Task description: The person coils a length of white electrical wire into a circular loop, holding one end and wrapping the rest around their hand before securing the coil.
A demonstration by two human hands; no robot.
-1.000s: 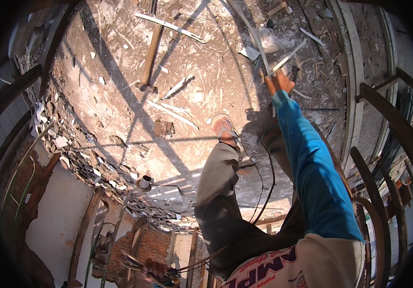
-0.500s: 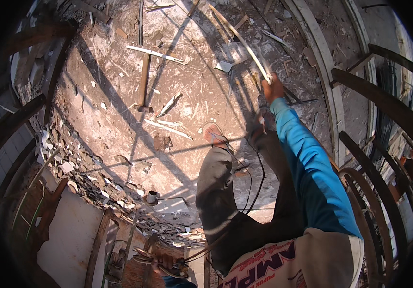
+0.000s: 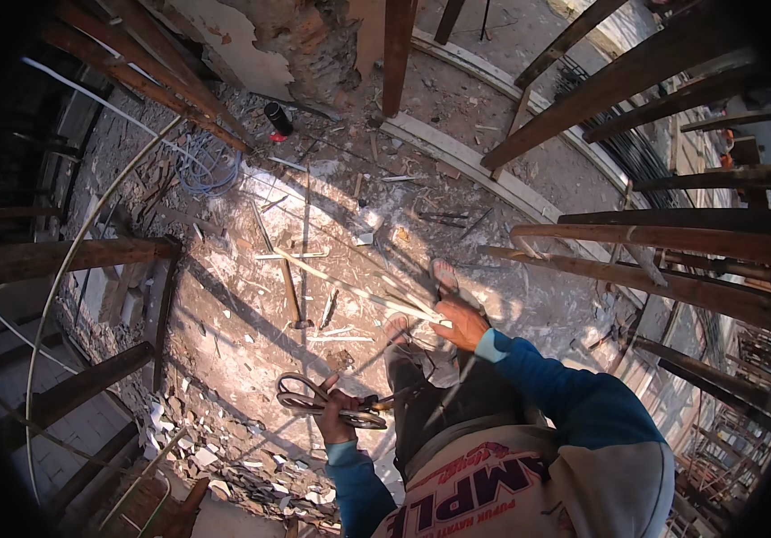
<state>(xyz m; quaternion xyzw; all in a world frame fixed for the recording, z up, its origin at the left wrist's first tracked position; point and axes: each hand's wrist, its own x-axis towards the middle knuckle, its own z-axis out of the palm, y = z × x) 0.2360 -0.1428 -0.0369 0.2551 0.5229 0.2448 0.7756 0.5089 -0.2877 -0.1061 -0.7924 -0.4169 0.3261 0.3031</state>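
My right hand point(image 3: 464, 325), out in front of my legs, is closed round the near end of a long pale strip point(image 3: 349, 289). A shorter pale strip point(image 3: 410, 294) meets it at the same hand. The strips look like split plastic conduit and reach away over the floor. At my left side, my left hand point(image 3: 337, 412) grips a bundle of looped dark cable point(image 3: 294, 397). Its loops stick out to the left of my fingers. A long-handled hammer point(image 3: 288, 289) lies on the ground beyond my left hand. White scraps point(image 3: 340, 339) lie near its head.
Broken tile rubble point(image 3: 224, 439) is heaped at the lower left. Wooden posts point(image 3: 645, 242) stand along the right, others at the left. A tangle of blue-grey cable point(image 3: 209, 166) and a black bottle point(image 3: 278, 118) lie farther off. A pale concrete edge point(image 3: 466, 166) crosses behind my feet.
My left hand has come up from the lower edge with the cable bundle. My right hand has drawn back toward my body with the pale strip, and the view has tilted farther ahead.
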